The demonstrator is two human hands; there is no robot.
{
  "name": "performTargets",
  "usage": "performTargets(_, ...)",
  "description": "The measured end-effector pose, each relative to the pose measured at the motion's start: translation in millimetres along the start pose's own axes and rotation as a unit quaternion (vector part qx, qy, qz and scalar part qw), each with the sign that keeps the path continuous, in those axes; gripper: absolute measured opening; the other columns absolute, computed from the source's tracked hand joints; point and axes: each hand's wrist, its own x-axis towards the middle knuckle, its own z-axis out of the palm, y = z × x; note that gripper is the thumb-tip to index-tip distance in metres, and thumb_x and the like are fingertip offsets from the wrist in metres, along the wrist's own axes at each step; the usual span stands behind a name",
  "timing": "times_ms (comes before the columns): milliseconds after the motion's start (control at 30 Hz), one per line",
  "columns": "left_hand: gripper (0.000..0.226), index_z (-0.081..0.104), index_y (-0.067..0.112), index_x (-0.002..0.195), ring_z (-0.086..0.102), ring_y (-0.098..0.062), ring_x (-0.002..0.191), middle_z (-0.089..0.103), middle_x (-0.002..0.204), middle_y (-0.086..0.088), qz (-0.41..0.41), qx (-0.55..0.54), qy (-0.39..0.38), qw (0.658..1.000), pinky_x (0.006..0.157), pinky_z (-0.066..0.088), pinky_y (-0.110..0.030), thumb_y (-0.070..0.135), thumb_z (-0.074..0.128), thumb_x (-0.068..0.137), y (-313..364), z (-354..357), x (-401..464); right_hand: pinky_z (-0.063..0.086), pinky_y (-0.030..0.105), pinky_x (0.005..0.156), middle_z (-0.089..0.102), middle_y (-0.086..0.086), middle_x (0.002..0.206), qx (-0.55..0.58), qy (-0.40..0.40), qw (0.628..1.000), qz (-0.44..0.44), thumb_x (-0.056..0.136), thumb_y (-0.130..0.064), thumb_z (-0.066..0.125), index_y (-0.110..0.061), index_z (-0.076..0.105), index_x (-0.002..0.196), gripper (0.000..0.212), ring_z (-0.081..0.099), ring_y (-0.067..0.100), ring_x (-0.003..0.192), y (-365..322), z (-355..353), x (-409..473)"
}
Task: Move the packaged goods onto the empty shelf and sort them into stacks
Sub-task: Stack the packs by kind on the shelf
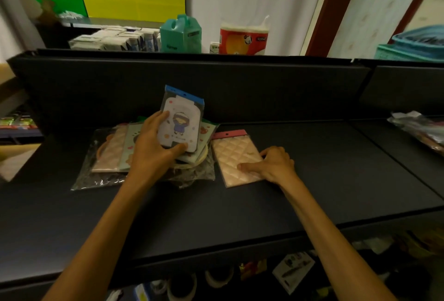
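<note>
On the black shelf lies a loose pile of packaged goods at the left. My left hand grips a blue-topped packet with a cartoon figure, tilted up above the pile. To the right of the pile a pink quilted packet with a pink header lies flat on the shelf. My right hand rests on its lower right corner, thumb laid across the packet.
The shelf's black back panel rises behind the goods. Beyond it stand a teal jug, a red paper roll pack and white boxes. More wrapped items lie at the far right. Goods hang below the shelf.
</note>
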Motion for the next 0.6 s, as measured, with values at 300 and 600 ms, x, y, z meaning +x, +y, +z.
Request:
performTargets(300,0.079,0.037,0.020,0.141,0.037,-0.022,0.131,0.033,0.148,-0.004,0.012,-0.013,0.016,1.000,0.105,0.041,-0.044,0.013,0.078,0.073,-1,0,-4,0.026,0.045,0.107,0.039,0.013,0.139,-0.039,0.066,0.996,-0.037,0.060,-0.081,0.059,-0.012,0.039,0.137,0.106,0.037,0.030,0.129,5,10,-23)
performTargets(600,0.079,0.037,0.028,0.139,0.046,-0.020,0.123,0.040,0.142,-0.003,-0.029,-0.081,0.024,0.996,0.095,0.050,-0.043,0.015,0.078,0.073,-2,-1,-6,0.030,0.046,0.101,0.048,0.010,0.135,-0.089,0.017,0.996,-0.007,0.051,-0.088,0.057,-0.010,0.046,0.133,0.113,0.045,0.029,0.124,-2,0,-15)
